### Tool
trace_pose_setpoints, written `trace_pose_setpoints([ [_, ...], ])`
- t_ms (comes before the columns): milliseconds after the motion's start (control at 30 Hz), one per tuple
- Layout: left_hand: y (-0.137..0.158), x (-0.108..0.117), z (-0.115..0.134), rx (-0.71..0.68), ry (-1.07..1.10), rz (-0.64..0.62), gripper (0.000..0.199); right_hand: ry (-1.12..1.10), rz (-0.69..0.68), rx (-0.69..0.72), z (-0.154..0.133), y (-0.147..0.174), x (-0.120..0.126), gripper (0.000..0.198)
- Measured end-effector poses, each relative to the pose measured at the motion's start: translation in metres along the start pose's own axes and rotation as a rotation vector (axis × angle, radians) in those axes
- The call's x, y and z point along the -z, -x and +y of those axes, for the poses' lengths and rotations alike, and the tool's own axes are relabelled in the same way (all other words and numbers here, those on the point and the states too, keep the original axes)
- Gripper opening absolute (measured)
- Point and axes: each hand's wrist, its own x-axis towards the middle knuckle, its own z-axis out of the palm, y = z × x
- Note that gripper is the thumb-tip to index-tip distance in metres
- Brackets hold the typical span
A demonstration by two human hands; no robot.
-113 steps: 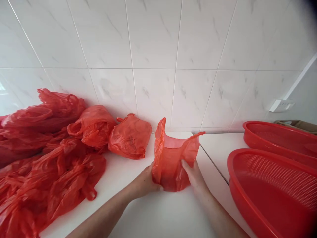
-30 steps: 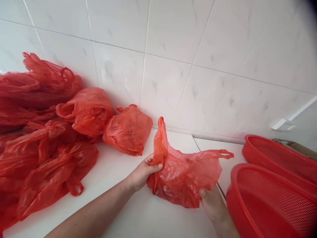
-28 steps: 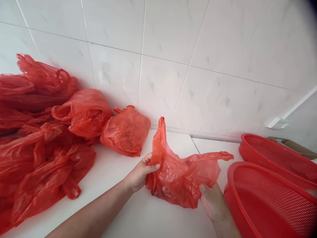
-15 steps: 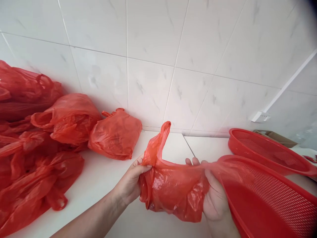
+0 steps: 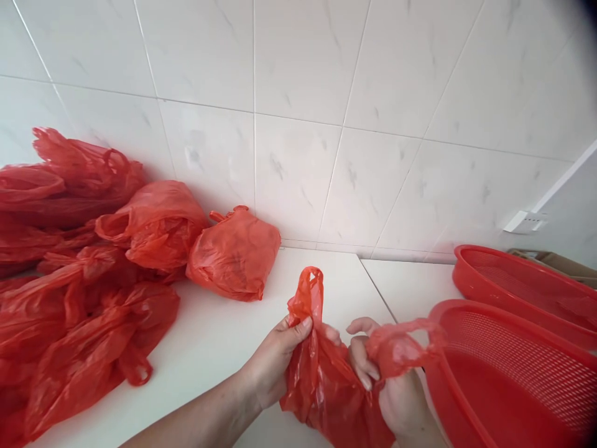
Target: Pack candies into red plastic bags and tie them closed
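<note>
Between my two hands is a red plastic bag (image 5: pixel 326 398) with loop handles, its lower part running past the bottom edge of the view. My left hand (image 5: pixel 280 354) pinches it below one handle, which stands up above the thumb. Curled around the other side, my right hand (image 5: pixel 392 373) grips the bag near its second handle, and that handle flops over the fingers to the right. What the bag holds, if anything, is hidden. The nearest thing to my right hand besides the bag is a red perforated basket (image 5: pixel 443 373).
Filled red bags (image 5: pixel 236 252) sit against the tiled wall (image 5: pixel 298 174), and a heap of red bags (image 5: pixel 93 323) covers the left of the white table (image 5: pixel 209 348). Behind the near basket stands a second red basket (image 5: pixel 513 280). A power socket (image 5: pixel 525 222) is on the wall.
The bag, stretched wide between my hands before, is now gathered with its sides closer together and held lower. My right hand has turned and curled its fingers. The view has shifted slightly right to left.
</note>
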Motion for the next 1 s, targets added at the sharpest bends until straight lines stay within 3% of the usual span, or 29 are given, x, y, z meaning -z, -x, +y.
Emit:
trace_pose_setpoints([
  [167,-0.002,-0.002,-0.016,0.012,-0.031,0.195,0.045,0.263,0.011,-0.15,0.008,0.002,-0.011,0.061],
  [300,-0.002,-0.001,-0.025,-0.031,-0.081,0.138,0.03,0.373,0.061,-0.19,0.011,0.005,-0.027,0.088],
  [367,-0.004,0.002,-0.028,-0.045,-0.137,0.11,0.026,0.466,0.037,-0.18,0.012,0.004,-0.03,0.075],
  [500,-0.004,0.004,-0.03,-0.068,-0.27,0.137,0.028,0.61,0.118,-0.188,0.016,0.001,-0.024,0.025],
  [600,-0.001,-0.001,-0.025,-0.066,-0.344,0.001,0.016,0.478,0.201,-0.181,0.018,-0.002,-0.018,0.032],
  [700,0.002,-0.004,-0.022,-0.118,-0.33,-0.116,0.055,0.466,0.261,-0.193,0.018,-0.004,-0.016,0.035],
  [767,0.003,-0.004,-0.022,-0.112,-0.377,-0.046,0.069,0.539,0.276,-0.182,0.017,-0.002,-0.017,0.033],
  [867,0.002,-0.001,-0.021,-0.051,-0.418,0.113,0.052,0.575,0.146,-0.137,0.017,0.002,-0.019,0.025],
  [1000,-0.003,0.004,-0.016,-0.072,-0.329,0.197,0.041,0.258,-0.045,-0.151,0.019,0.007,-0.017,0.039],
])
